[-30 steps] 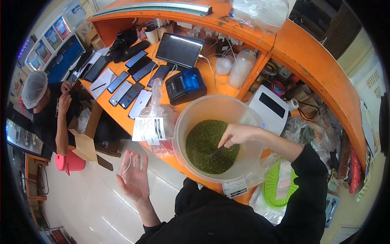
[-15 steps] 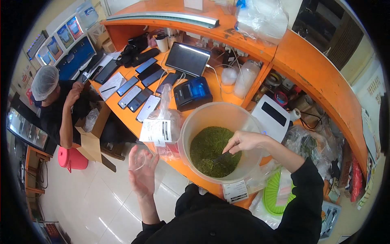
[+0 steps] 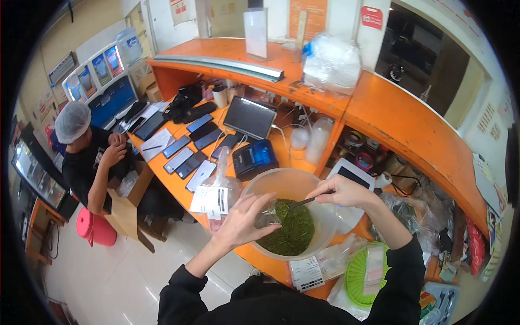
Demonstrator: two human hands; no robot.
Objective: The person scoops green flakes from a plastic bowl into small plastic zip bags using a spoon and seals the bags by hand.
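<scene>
A translucent tub [image 3: 326,225] holds a mass of chopped green herbs [image 3: 295,238]. My right hand [image 3: 344,192] is closed around the handle of a dark spoon [image 3: 309,201], whose far end meets a clump of green at the tub's left side. Over the left rim my left hand [image 3: 244,219] grips a small clear plastic bag [image 3: 266,218], with its mouth near the spoon's end. The bag's lower part is hard to make out. Left of the tub stands a tied plastic bag with a white printed label [image 3: 210,200].
Several phones [image 3: 190,164], a tablet [image 3: 249,118] and a black printer [image 3: 254,158] lie on the orange desk. A green plastic lid [image 3: 357,276] and a paper slip [image 3: 307,273] are near me. At left, a person in a hairnet [image 3: 73,122] sits by a cardboard box [image 3: 130,203].
My left hand has come from beside the tub to over its rim with the clear bag. The spoon has risen from the herbs toward it. The view has tilted up.
</scene>
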